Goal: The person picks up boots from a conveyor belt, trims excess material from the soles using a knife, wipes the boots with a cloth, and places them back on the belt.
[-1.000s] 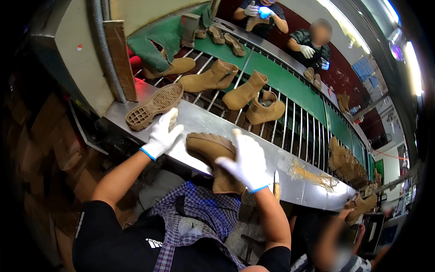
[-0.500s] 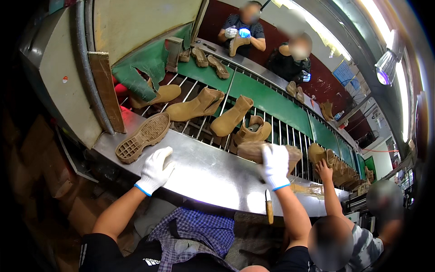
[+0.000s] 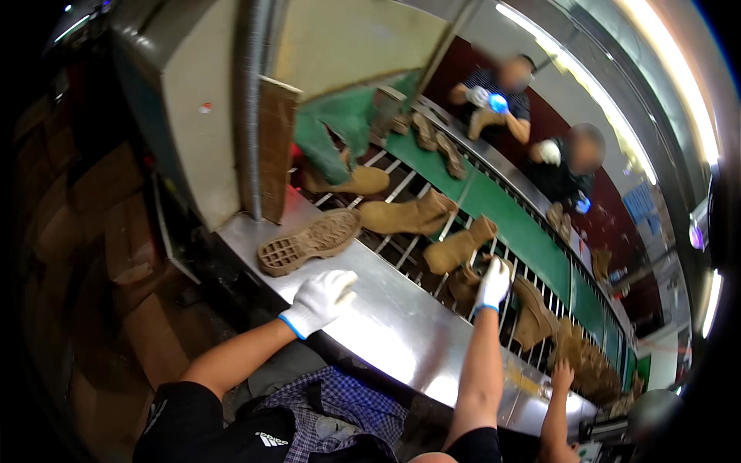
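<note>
My left hand [image 3: 320, 301], in a white glove with a blue cuff, rests palm down on the steel bench [image 3: 401, 332] and holds nothing. Just beyond it a tan boot [image 3: 309, 243] lies with its sole up. My right hand [image 3: 492, 284], gloved the same way, reaches out over the roller conveyor [image 3: 401, 255]. Its fingers are stretched out and touch a tan boot [image 3: 465, 284] lying on the rollers. Two more tan boots [image 3: 409, 216] [image 3: 457, 247] lie on the rollers just behind it, and another [image 3: 531, 315] stands to its right.
A green belt [image 3: 494, 204] with more boots runs behind the rollers, where two other people [image 3: 571, 166] work. Another person's hand [image 3: 562, 376] reaches in at lower right beside a pile of boots [image 3: 587, 359]. A wooden board [image 3: 272, 154] leans against a grey machine housing. Cardboard boxes [image 3: 100, 231] fill the left.
My right hand carried a tan boot from my lap out onto the rollers and now lies stretched over it. My left hand slid from the boot onto the bench edge.
</note>
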